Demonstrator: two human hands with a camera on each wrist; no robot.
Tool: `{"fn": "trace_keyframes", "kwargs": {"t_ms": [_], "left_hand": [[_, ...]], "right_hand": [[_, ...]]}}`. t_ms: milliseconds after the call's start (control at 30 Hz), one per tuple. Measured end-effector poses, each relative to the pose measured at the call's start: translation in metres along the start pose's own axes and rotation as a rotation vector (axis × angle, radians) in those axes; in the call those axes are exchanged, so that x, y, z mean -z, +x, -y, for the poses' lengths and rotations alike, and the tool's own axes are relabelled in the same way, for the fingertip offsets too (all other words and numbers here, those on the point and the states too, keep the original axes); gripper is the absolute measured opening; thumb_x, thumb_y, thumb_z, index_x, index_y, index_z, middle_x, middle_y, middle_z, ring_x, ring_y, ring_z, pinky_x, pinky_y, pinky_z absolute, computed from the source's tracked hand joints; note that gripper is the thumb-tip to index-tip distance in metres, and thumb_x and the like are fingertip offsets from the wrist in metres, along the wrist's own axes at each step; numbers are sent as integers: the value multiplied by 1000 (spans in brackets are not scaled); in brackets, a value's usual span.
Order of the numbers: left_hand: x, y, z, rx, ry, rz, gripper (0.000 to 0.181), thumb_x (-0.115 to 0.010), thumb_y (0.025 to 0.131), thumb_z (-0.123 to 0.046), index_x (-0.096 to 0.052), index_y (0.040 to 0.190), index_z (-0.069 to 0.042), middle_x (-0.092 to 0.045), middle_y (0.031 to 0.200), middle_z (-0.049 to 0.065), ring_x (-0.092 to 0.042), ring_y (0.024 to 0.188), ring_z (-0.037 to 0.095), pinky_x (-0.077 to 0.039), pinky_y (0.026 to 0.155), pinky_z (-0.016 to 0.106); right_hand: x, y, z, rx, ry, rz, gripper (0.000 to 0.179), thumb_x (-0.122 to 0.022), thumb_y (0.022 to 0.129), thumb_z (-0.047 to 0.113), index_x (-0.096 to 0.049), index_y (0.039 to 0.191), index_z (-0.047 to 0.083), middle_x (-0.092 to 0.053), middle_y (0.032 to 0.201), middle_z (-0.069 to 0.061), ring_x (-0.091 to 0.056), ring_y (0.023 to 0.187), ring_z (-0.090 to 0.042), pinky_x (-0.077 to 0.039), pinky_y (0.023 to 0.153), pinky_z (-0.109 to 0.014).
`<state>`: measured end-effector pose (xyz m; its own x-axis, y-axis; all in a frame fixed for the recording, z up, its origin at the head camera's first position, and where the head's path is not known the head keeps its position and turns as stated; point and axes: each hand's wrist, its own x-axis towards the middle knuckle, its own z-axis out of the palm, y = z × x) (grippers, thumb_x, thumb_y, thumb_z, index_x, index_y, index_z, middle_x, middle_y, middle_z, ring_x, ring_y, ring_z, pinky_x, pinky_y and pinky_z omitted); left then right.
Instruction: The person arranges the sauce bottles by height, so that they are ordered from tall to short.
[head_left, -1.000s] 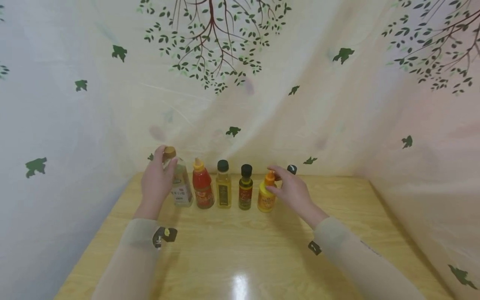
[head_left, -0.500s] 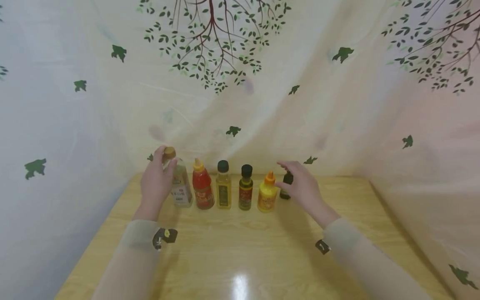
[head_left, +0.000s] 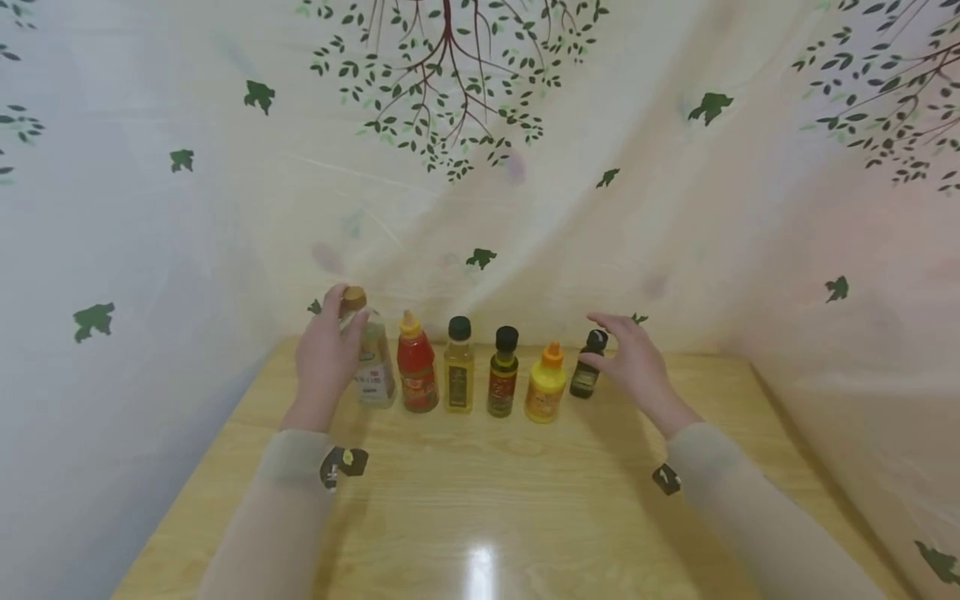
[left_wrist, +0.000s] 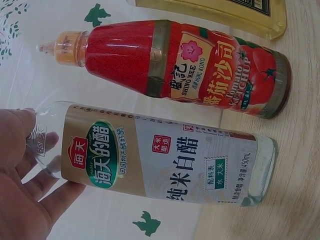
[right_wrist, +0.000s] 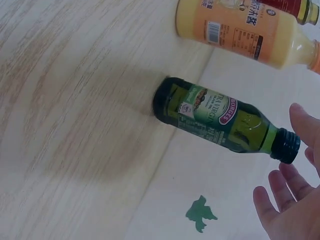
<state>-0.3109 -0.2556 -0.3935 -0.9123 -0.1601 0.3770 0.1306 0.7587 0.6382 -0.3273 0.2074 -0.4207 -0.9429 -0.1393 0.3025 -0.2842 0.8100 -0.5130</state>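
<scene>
My left hand (head_left: pixel 327 360) grips a clear glass vinegar bottle (left_wrist: pixel 165 155) round its neck, under the brown cap; the bottle stands upright at the left end of a row. Beside it stands a red tomato ketchup bottle (left_wrist: pixel 190 65) with a yellow nozzle. At the row's right end is a small dark green olive oil bottle (right_wrist: pixel 220 117) with a black cap. Around that cap my right hand (head_left: pixel 637 362) is spread, thumb on one side and fingers on the other, with space between them and the cap in the right wrist view.
Between the ketchup and olive oil stand a pale yellow oil bottle (head_left: pixel 459 371), a dark-capped bottle with a red label (head_left: pixel 502 379) and a yellow squeeze bottle (head_left: pixel 545 392) with an orange top. The wooden table (head_left: pixel 450 500) meets a leaf-printed curtain (head_left: pixel 562 250) just behind the row.
My right hand has let go of the yellow squeeze bottle's orange top and moved right to the olive oil bottle. The left hand keeps its hold on the vinegar bottle. The head view has shifted slightly.
</scene>
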Motion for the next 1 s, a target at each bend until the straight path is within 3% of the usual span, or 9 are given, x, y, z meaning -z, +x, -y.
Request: {"fn": "trace_keyframes", "kwargs": {"t_ms": [500,1000], "left_hand": [[-2,2,-2,-15,-3,-1,62,-53,119,-38,-33,171,-13,-58,156,27,-60,132,55,-52,101,72],[1,-9,-7,7,-4,6,63,-50,119,-40,-30,172,-13,-56,158,28,-59,135,55,-51,104,72]], "right_hand": [[3,0,-14,-40,35,43,76,-84,102,25,-46,166,11,-57,156,-24,-53,141,-49,-44,114,-71],[2,-2,-19,-43,72,69,75,-82,104,25,-45,168,13,-63,153,-24,-58,139,-49,-45,112,-72]]}}
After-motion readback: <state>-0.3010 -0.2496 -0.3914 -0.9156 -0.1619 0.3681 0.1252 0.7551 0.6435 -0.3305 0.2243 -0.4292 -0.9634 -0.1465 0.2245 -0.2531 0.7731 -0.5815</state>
